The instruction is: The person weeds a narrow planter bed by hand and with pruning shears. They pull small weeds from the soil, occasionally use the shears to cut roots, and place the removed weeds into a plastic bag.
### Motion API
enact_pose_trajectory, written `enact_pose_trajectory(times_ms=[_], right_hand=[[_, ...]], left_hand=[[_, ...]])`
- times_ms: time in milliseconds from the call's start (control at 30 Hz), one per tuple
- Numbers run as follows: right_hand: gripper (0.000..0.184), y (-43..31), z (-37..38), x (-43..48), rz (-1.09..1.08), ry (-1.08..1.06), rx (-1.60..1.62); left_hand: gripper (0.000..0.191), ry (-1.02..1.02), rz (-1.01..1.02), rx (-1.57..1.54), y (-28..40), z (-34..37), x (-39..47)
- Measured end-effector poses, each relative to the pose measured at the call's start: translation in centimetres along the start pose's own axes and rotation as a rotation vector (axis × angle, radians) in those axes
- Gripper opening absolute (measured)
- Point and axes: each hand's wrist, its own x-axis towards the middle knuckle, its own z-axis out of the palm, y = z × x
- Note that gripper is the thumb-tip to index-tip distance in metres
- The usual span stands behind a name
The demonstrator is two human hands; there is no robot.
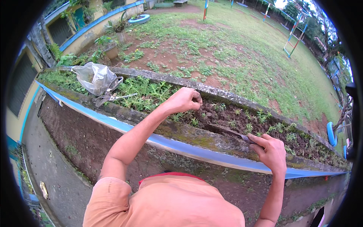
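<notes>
My left hand is above the middle of a raised concrete planter, its thumb and fingers pinched together. Whether a small bit sits between the fingertips is too fine to tell. In my right hand is a dark, narrow-bladed hand tool, held near the front wall. Its blade lies low along the soil and points left; my fingers hide the handle. Dark loosened soil with small, spaced green seedlings fills the right part of the bed. Denser leafy plants grow left of my left hand.
A clear plastic bag stands in the planter's left part, beside metal shears. Mossy concrete walls bound the bed, with a blue-painted edge towards me. Beyond are a potted plant, grass and painted poles.
</notes>
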Motion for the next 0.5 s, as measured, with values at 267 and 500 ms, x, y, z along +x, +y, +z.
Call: enact_pose_trajectory(times_ms=[267, 500], right_hand=[[0.036, -1.5, 2.2, -0.2, 0.013, 0.123, 0.118], [0.037, -2.3, 3.5, 0.1, 0.036, 0.069, 0.070]], left_hand=[[0.020, 0.145, -0.183, -0.452, -2.1, -1.9, -1.4], [0.026, 0.104, -0.017, -0.094, -1.7, -1.6, -2.0]])
